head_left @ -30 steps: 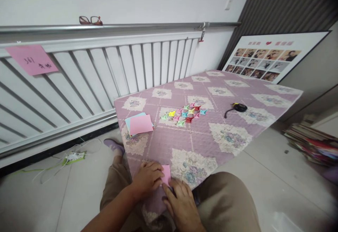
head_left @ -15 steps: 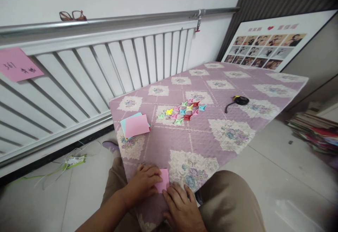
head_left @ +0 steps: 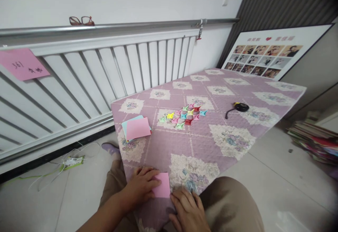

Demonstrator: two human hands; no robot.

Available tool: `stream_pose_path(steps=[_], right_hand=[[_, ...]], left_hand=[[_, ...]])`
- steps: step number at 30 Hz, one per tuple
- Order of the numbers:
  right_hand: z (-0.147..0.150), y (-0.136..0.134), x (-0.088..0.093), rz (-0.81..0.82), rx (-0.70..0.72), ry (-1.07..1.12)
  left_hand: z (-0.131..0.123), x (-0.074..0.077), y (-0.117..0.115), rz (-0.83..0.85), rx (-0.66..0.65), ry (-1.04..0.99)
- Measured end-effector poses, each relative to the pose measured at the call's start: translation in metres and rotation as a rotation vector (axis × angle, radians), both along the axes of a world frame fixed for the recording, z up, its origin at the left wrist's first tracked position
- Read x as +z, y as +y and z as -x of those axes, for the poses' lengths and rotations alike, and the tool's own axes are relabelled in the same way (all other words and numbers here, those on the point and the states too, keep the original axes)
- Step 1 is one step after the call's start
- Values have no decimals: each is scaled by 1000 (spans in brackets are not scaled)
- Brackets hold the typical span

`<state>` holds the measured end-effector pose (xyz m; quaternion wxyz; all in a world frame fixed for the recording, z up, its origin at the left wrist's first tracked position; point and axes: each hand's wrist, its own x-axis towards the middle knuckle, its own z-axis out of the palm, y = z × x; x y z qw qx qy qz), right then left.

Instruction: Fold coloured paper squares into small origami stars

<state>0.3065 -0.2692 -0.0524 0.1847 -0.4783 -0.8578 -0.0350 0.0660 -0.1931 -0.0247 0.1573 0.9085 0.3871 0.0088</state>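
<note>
A small square of pink paper (head_left: 163,185), seemingly folded, lies flat near the front end of the cloth-covered table (head_left: 182,142). My left hand (head_left: 144,186) rests over its left side, bent fingers holding it down against the cloth. At the lower right corner of the paper is my right hand (head_left: 186,205). Its fingers stretch out on the cloth, the tips at the paper's edge, with nothing visible in them. Farther off, to the left, a loose stack of coloured paper sheets (head_left: 137,127) has a pink one on top.
Several folded paper stars (head_left: 183,116) in mixed colours sit mid-table. A black tape measure (head_left: 241,107) lies right of them. A white radiator (head_left: 132,66) borders the left side, with glasses (head_left: 81,20) on the pipe above. A power strip (head_left: 73,162) lies on the floor.
My right hand has shifted slightly right, off the pink paper to its corner, so more of the paper shows. My left hand stays on it. The whole view has tilted a little upward.
</note>
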Motion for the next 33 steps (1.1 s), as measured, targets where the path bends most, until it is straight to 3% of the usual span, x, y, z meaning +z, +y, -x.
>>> stream_pose_path(steps=[7, 10, 15, 18, 28, 33], right_hand=[[55, 6, -4, 291, -71, 74], [58, 10, -10, 387, -79, 47], [51, 12, -11, 442, -75, -13], [52, 12, -6, 457, -73, -40], [52, 15, 11, 431, -43, -48], [54, 15, 10, 449, -45, -44]], left_hand=[[-2, -1, 0, -46, -10, 21], [-1, -7, -8, -128, 24, 18], [-4, -20, -40, -422, 213, 23], [-10, -24, -59, -520, 158, 15], [9, -22, -79, -432, 141, 66], [1, -21, -80, -476, 295, -85]])
